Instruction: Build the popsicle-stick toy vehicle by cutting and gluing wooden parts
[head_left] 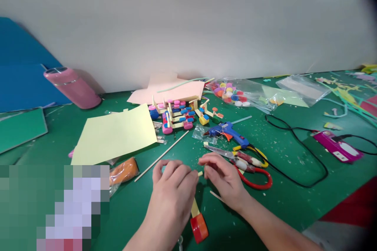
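My left hand point(175, 188) is closed with its fingertips at a small pale yellow piece point(200, 173) in the middle front. A pale yellow strip point(194, 208) comes out below this hand, with a red and orange cap-like part point(199, 227) at its near end. Beside it, my right hand point(225, 178) has its fingers curled and thumb drawn in; what lies between them is hidden. A thin wooden stick point(216, 196) shows below the right hand. Scissors point(250, 168) with red and yellow handles and a blue glue gun point(228, 132) lie just beyond the right hand.
Small assembled pieces with coloured caps point(178, 117) stand behind a yellow sheet point(118, 135). A bag of colourful caps point(231, 92) lies at the back. A pink bottle point(73, 88) leans left. The black cord point(297, 180) loops near a magenta device point(337, 147). A long stick point(161, 156) lies left.
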`<state>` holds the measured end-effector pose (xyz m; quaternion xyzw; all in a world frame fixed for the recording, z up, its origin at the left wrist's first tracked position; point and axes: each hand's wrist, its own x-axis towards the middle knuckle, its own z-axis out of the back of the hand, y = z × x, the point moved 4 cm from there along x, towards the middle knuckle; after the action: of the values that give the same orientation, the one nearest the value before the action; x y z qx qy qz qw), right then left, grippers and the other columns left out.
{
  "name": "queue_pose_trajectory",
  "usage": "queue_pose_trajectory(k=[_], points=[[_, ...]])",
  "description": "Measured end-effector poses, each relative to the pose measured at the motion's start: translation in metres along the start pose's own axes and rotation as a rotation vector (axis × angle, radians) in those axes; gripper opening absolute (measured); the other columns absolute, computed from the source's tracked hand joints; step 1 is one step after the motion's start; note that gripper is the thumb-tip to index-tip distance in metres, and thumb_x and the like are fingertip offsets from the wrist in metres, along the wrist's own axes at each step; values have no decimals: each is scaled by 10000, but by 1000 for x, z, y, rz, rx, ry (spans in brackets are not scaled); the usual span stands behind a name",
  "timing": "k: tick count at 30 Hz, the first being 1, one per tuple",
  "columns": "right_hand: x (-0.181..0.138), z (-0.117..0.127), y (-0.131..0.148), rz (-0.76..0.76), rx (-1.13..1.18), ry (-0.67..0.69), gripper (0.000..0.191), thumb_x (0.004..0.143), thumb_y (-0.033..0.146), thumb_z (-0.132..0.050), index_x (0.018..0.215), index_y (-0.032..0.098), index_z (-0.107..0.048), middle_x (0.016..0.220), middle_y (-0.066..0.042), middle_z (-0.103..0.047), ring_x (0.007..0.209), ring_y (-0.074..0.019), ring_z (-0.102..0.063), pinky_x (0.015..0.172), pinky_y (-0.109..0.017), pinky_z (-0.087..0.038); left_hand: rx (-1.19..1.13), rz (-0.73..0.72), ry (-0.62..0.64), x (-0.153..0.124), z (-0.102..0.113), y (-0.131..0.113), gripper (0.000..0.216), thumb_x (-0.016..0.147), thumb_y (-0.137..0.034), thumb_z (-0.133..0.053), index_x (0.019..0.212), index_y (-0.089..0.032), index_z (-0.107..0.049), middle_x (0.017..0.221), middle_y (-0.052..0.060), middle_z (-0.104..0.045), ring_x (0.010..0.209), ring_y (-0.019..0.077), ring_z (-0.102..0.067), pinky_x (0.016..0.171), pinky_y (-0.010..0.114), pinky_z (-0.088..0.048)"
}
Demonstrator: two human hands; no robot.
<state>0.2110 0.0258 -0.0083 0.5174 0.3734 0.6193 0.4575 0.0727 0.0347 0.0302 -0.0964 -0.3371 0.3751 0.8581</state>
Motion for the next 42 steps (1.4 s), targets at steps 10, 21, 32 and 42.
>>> queue_pose_trajectory(k=[10,21,32,42], points=[[0,-1,12,48,-87,74,180,862,205,-484,980,210,-620,946,-67,-571,824,-172,-552,702,-287,-472,-34,-5,51,0,2,-1,196,799,-81,-438,815,-191,-600,734,19,-616,755,181,-485,810,407,-316],[-2,-1,10,172,-160,80,249,840,152,-523,1048,229,-636,913,-56,-579,856,-165,-564,742,-288,-475,28,-29,31,-1,1,-1,202,790,-81,-417,753,-188,-584,715,21,-610,745,186,-488,810,410,-309],[-1,0,10,184,-187,53,223,848,201,-531,1027,239,-658,879,-54,-586,812,-161,-575,698,-285,-493,75,-44,24,-2,-1,-2,207,761,-73,-411,746,-190,-581,695,21,-602,740,191,-500,818,414,-311],[-1,0,9,179,-172,60,229,835,184,-551,1026,244,-662,871,-47,-576,788,-153,-572,676,-272,-493,81,-41,21,-3,-2,-2,229,770,-80,-394,793,-189,-595,718,34,-621,755,201,-500,859,453,-294]])
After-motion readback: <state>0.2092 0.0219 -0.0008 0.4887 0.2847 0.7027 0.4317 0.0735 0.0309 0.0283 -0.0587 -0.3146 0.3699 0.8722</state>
